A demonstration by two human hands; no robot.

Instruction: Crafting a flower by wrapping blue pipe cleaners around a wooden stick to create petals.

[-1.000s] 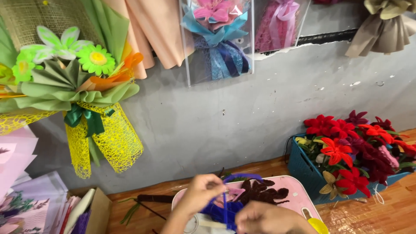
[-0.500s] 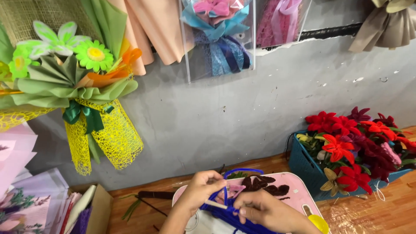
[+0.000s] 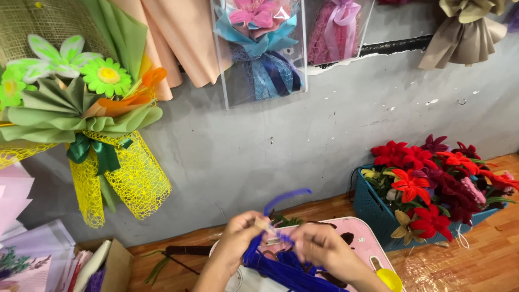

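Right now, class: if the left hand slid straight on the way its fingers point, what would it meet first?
Probably the right hand. The left hand points rightward at it, with only blue pipe cleaners pinched between them. Depth is unclear.

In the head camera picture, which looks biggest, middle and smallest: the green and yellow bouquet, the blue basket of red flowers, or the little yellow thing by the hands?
1. Green and yellow bouquet
2. Blue basket of red flowers
3. Little yellow thing, far smallest

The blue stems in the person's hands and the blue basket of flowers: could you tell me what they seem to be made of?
Blue stems: probably fuzzy chenille wire; matte, one strand holds a curved arc. Blue basket: seemingly rigid plastic; perforated wall, slight sheen.
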